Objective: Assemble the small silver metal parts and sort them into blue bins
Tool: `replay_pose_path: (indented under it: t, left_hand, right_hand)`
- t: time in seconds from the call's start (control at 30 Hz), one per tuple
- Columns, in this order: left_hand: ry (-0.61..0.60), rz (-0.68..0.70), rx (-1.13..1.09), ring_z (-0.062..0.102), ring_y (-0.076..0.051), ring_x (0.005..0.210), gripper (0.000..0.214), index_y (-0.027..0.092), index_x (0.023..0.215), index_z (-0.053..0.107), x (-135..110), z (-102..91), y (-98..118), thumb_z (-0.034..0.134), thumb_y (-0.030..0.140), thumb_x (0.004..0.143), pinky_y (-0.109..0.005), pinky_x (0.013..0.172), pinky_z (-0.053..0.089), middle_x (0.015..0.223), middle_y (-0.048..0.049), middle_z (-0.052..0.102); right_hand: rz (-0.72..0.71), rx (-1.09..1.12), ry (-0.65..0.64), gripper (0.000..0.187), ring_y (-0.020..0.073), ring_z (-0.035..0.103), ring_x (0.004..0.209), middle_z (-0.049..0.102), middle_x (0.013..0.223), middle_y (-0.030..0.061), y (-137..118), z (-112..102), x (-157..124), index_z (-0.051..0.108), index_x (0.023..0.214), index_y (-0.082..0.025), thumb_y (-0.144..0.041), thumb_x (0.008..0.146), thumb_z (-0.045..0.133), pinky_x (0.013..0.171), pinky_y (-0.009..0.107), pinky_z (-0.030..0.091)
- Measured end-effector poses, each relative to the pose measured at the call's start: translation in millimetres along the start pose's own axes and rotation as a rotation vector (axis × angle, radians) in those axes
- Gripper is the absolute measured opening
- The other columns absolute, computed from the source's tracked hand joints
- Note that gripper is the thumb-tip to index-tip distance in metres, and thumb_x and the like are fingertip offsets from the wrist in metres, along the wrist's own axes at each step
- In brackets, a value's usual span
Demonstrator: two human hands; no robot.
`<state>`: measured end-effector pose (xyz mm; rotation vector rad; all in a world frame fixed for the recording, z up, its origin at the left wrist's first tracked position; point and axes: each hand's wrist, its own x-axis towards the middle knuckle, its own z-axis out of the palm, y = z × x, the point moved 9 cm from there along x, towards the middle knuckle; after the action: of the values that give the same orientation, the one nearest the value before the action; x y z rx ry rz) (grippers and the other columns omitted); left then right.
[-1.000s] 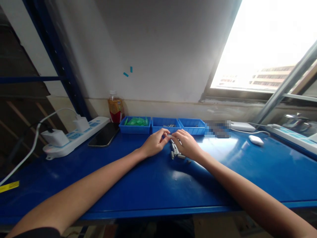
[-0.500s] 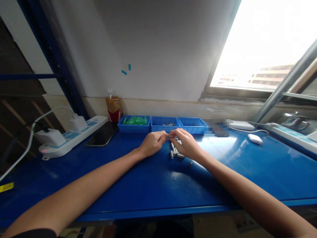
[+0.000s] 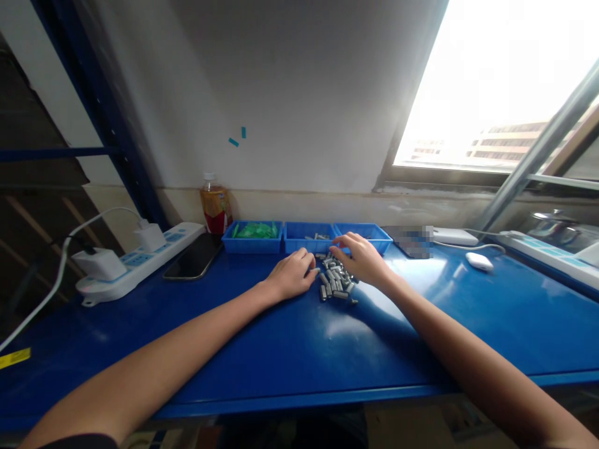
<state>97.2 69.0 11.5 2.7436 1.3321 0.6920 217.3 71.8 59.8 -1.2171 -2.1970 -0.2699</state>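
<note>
Several small silvery metal cylinders (image 3: 334,282) lie in a loose pile on the blue table. At the pile's left edge is my left hand (image 3: 292,275), its thumb and fingers closed on one small metal cylinder (image 3: 316,270). Over the far right side of the pile hovers my right hand (image 3: 361,257). Its fingers are curved and a little apart, with nothing visible between them. Just behind the hands stand the middle blue bin (image 3: 304,246), with a few metal pieces inside, and the right blue bin (image 3: 384,242), partly hidden by my right hand.
A left blue bin (image 3: 253,246) holds green pieces. A phone (image 3: 193,257), a white power strip (image 3: 107,284) and a drink bottle (image 3: 216,206) stand to the left. On the right are a white case (image 3: 479,262), a cable and another power strip (image 3: 552,254).
My hands, together over the pile before, have come apart. The right one has lifted and opened, uncovering more cylinders; the left stays low with a small piece.
</note>
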Motion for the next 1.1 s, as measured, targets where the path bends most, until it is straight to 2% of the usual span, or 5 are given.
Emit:
replay_pose_path:
  t: [0.2,0.43,0.73,0.9,1.1]
  left_hand:
    - [-0.003,0.077,-0.059,0.05,-0.024,0.106,0.033,0.019,0.112,0.055,4,-2.5,9,0.039,0.04,0.092,-0.038,0.094,0.04,0.115,-0.0088,0.057]
    - [-0.103,0.131,-0.047,0.046,-0.025,0.114,0.047,0.019,0.125,0.05,28,20.3,19,0.031,0.049,0.093,-0.039,0.097,0.038,0.124,-0.0101,0.051]
    - [-0.056,0.104,-0.066,0.046,-0.025,0.114,0.048,0.017,0.121,0.051,26,18.2,15,0.032,0.05,0.093,-0.04,0.098,0.037,0.121,-0.0111,0.052]
    - [-0.136,0.13,-0.085,0.044,-0.025,0.121,0.055,0.018,0.133,0.041,30,24.8,18,0.027,0.053,0.093,-0.037,0.101,0.036,0.135,-0.0119,0.042]
    - [-0.217,0.034,0.051,0.048,-0.031,0.116,0.06,0.017,0.129,0.044,49,32.5,20,0.017,0.056,0.092,-0.046,0.093,0.04,0.124,-0.0145,0.052]
  right_hand:
    - [0.08,-0.06,-0.184,0.028,0.0195,0.06,0.082,0.063,0.085,0.006,14,0,-12,0.065,0.09,-0.021,-0.036,0.094,0.042,0.073,0.029,0.042]
    - [0.118,-0.133,-0.365,0.019,0.0209,0.063,0.081,0.062,0.092,0.0093,43,38,-24,0.063,0.099,-0.018,-0.024,0.09,0.048,0.072,0.029,0.044]
    - [0.161,-0.11,-0.271,0.027,0.0207,0.061,0.09,0.064,0.097,0.0092,49,39,-17,0.06,0.112,-0.018,-0.022,0.091,0.044,0.078,0.028,0.043]
    - [0.18,-0.089,-0.292,0.026,0.0187,0.059,0.081,0.062,0.087,0.0086,45,44,-16,0.067,0.095,-0.016,-0.023,0.091,0.042,0.073,0.026,0.041]
    - [0.209,-0.033,-0.234,0.027,0.0176,0.056,0.08,0.06,0.082,0.0077,52,36,-13,0.065,0.08,-0.016,-0.016,0.089,0.039,0.072,0.025,0.038]
